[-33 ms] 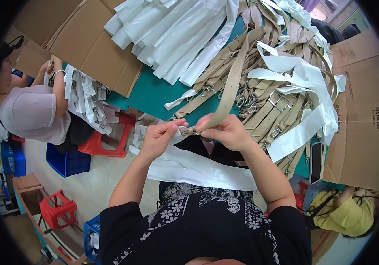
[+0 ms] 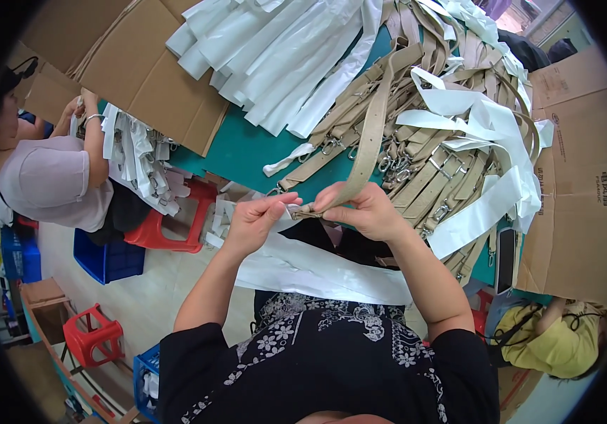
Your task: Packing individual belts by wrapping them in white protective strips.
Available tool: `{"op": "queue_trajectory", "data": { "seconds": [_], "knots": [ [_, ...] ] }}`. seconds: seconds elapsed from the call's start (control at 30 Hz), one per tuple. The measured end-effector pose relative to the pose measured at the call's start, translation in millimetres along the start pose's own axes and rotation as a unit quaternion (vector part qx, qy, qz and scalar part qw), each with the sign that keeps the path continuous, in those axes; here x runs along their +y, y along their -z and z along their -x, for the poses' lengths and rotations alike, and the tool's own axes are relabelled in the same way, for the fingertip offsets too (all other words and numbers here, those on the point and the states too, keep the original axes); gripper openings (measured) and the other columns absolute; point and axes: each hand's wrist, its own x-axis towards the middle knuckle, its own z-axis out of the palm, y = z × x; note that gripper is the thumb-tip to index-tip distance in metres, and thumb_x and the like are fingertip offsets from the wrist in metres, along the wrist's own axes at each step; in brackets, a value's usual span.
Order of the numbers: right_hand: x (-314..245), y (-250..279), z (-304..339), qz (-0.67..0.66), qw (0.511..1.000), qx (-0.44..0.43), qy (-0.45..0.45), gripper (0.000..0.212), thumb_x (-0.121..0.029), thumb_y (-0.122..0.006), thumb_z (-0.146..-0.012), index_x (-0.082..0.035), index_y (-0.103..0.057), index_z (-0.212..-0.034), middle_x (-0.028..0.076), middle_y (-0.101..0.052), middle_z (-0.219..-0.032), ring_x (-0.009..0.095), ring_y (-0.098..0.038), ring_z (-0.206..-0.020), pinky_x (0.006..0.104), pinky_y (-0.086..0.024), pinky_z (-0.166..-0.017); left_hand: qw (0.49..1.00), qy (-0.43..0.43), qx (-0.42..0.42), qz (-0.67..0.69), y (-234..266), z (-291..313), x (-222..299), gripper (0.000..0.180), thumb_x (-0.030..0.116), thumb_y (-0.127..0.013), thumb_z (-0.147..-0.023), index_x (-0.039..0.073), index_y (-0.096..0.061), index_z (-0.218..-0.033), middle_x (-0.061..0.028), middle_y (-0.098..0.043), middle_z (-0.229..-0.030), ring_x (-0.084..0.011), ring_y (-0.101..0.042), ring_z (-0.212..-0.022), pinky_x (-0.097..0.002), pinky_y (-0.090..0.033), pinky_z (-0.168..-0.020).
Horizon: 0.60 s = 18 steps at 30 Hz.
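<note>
A beige strap (image 2: pixel 372 134) with punched holes arches up from the pile on the table and comes down into my right hand (image 2: pixel 368 213), which is closed round it. Just left of that grip, the strap's end and a small metal fitting (image 2: pixel 293 210) sit between my two hands. My left hand (image 2: pixel 250 222) pinches at this end, thumb against forefinger; its fingers partly hide the fitting. Below both hands, a long white plastic wrapping (image 2: pixel 317 267) lies across my lap.
Beige straps with metal clasps (image 2: pixel 395 166) lie heaped on the green table (image 2: pixel 247 152), among loose white wrapping strips (image 2: pixel 487 120). White sleeves (image 2: pixel 275 56) fan out at the back. Cardboard boxes (image 2: pixel 151 71) flank the table. A phone (image 2: pixel 506 258) rests at right. A co-worker (image 2: pixel 56 173) sits left.
The strap's end between my hands has shifted slightly and tilted toward my left fingers. Both hands keep nearly the same place.
</note>
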Motion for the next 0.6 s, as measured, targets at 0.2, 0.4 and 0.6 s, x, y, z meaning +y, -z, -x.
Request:
{"op": "queue_trajectory", "data": {
  "seconds": [0.2, 0.4, 0.6],
  "knots": [
    [-15, -12, -5, 0.148, 0.978, -0.002, -0.147, 0.014, -0.007, -0.063, -0.080, -0.001, -0.065, -0.092, 0.006, -0.063, -0.084, 0.010, -0.058, -0.072, 0.0243, -0.046, -0.061, 0.994, -0.106, -0.037, -0.009, -8, -2, -9, 0.024, 0.014, -0.055, -0.090, 0.001, -0.062, -0.108, -0.0086, -0.065, -0.101, -0.0131, -0.059, -0.091, -0.0257, -0.046, -0.082],
    [10, -31, -11, 0.156, 0.970, 0.155, -0.104, 0.022, -0.021, -0.069, -0.077, -0.006, -0.066, -0.093, 0.001, -0.062, -0.088, 0.009, -0.054, -0.069, 0.0226, -0.043, -0.059, 0.998, -0.046, 0.020, -0.037, -7, 2, -16, 0.025, 0.016, -0.056, -0.090, 0.001, -0.062, -0.108, -0.0061, -0.065, -0.099, -0.0096, -0.058, -0.090, -0.0234, -0.045, -0.081],
    [2, -20, -27, 0.051, 0.984, 0.168, -0.037, 0.018, -0.012, -0.062, -0.081, -0.004, -0.066, -0.097, 0.001, -0.061, -0.096, 0.010, -0.054, -0.080, 0.0231, -0.044, -0.066, 0.998, -0.018, 0.055, -0.023, 3, -3, -5, 0.027, 0.020, -0.056, -0.090, 0.001, -0.063, -0.108, -0.0043, -0.066, -0.098, -0.0074, -0.057, -0.087, -0.0213, -0.044, -0.077]
  ]
}}
